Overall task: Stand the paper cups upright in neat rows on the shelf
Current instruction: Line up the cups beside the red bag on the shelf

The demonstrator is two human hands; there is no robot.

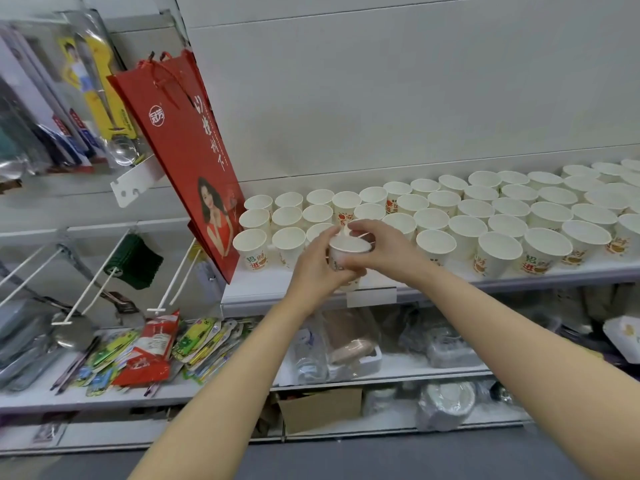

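— On the white shelf [311, 285], what have you got?

— Rows of paper cups [498, 216], all upright, mouths up, running from the red gift bag [187, 150] off to the right edge. As far as I can see into them, nothing inside; red and green print on the sides.

— And the one you're holding?

— A paper cup [348, 252] over the front edge of the shelf, near the left end of the rows. My left hand [320, 268] is wrapped round its side, fingers curled. My right hand [382, 249] pinches at its rim from above. Long axis roughly vertical, mouth up, tipped slightly. Whether it's one cup or a nested few, I can't tell.

— Surroundings?

— White back panel behind. Lower shelf holds clear bagged goods [446, 344]; a cardboard box [320, 408] sits below that. To the left, bright snack packets [145, 351] lie in a heap under bare white hooks [86, 292].
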